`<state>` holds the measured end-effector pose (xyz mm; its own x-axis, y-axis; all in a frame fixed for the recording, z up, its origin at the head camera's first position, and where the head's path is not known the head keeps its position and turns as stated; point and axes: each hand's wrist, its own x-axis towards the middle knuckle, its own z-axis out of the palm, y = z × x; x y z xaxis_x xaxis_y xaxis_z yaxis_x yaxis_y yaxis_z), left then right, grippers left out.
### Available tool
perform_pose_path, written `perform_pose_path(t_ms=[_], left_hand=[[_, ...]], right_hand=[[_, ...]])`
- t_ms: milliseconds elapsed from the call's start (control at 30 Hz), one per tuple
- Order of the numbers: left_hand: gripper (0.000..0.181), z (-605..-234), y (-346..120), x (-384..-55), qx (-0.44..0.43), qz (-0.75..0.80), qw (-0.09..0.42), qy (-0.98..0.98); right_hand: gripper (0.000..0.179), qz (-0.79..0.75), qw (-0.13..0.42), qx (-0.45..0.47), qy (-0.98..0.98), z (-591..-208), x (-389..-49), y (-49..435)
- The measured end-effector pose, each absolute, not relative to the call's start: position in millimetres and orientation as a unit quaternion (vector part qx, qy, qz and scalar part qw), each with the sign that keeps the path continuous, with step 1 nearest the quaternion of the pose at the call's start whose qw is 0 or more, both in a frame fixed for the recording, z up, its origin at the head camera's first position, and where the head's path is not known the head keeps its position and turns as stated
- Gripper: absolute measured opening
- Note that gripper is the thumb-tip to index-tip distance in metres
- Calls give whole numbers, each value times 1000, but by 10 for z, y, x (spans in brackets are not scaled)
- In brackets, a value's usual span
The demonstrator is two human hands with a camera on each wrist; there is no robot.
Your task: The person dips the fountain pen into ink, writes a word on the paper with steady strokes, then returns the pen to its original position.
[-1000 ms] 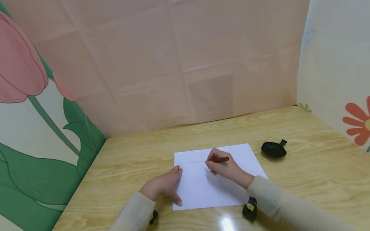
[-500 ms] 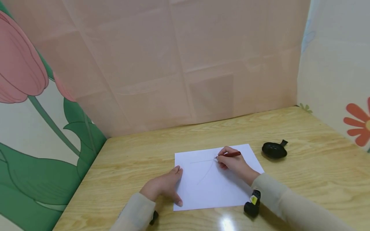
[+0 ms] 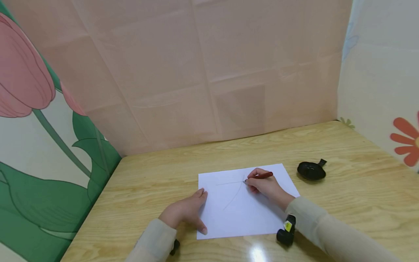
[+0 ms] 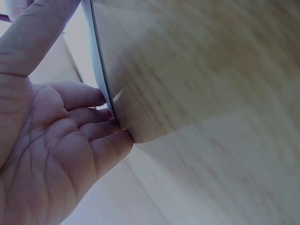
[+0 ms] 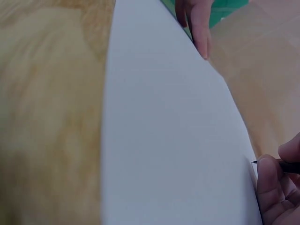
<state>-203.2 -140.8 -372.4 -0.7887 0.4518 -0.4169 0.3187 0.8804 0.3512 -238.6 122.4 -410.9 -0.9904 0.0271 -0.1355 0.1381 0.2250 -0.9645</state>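
A white sheet of paper [image 3: 239, 222] lies on the wooden table. In the head view, my right hand [image 3: 269, 188] pinches a dark red pen [image 3: 264, 175] whose tip is at the paper's upper part. Thin pencil-like marks show there: a near-level line [image 3: 227, 183] and a slanting curve [image 3: 234, 198] that cross near the tip. My left hand [image 3: 188, 209] rests at the sheet's left edge, thumb and fingers spread. Its fingertips [image 4: 115, 140] touch the tabletop beside the paper in the left wrist view. From the right wrist view, the pen tip points at the sheet.
A small black pan-shaped dish [image 3: 311, 171] with a short handle stands right of the paper. Black wrist cameras [image 3: 286, 233] hang under the sleeves. A pinkish sheet [image 3: 170, 80] covers the back, and painted flower walls flank both sides.
My right hand has moved right with the pen, then paused near the lines' crossing. The level line has grown rightward and the slanting curve reaches higher. My left hand stays in place.
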Motion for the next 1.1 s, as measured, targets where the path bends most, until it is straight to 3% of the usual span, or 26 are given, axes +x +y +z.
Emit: perform_pose_path(t_ms=[1100], left_hand=[[113,-3723,-1421,-2000,217,119,240,939]], right_hand=[[15,-587,57,43,806,-4081,-2271,1323]])
